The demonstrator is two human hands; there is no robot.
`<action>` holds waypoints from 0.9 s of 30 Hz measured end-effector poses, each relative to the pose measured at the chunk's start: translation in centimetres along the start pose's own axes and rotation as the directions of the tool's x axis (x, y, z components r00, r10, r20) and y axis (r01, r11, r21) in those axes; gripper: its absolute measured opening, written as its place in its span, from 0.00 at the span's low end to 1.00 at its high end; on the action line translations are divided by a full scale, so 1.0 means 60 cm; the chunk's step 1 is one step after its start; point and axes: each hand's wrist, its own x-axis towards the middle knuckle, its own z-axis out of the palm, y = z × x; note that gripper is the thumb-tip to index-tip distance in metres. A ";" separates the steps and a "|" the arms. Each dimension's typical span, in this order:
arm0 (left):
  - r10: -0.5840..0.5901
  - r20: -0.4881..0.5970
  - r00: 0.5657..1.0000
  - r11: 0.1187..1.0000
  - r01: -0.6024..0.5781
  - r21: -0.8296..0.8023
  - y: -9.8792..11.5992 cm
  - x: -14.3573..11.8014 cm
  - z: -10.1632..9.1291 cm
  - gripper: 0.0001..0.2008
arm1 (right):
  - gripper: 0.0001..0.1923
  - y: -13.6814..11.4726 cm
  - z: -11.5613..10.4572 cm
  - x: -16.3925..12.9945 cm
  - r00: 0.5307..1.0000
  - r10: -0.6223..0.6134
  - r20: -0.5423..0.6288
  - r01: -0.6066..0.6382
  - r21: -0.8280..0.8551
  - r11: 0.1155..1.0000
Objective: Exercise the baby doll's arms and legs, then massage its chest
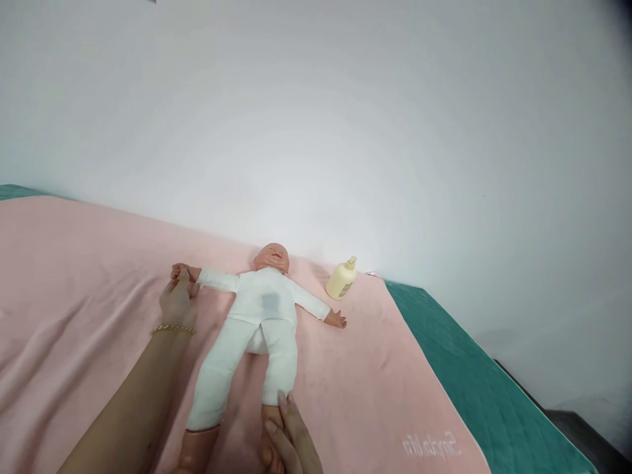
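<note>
A baby doll [261, 316] in a white suit lies on its back on a pink towel [89, 276], arms spread, head toward the wall. My left hand [178, 299], with a gold bracelet on the wrist, grips the doll's hand at the left. At the bottom edge my right hand [286, 438] holds the doll's bare foot and ankle. The doll's other foot lies free beside it.
A cream pump bottle [342, 279] lies on the towel near the doll's free hand, close to the white wall [316, 118]. A teal mattress cover [474, 375] shows at the right and far left. The towel's right edge carries white lettering.
</note>
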 end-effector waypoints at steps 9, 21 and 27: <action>0.182 0.431 0.884 0.956 -0.262 0.133 0.048 -0.068 0.044 0.19 | 0.24 -0.019 -0.074 0.161 0.983 -0.119 0.141 0.116 0.027 0.993; 0.198 0.822 0.533 0.648 -0.701 0.298 0.041 -0.081 0.043 0.14 | 0.28 0.009 -0.066 0.249 0.944 0.119 0.306 -0.197 0.238 0.951; 0.218 0.848 0.484 0.613 -0.744 0.266 0.041 -0.080 0.044 0.13 | 0.29 0.009 -0.064 0.255 0.933 0.150 0.328 -0.240 0.254 0.937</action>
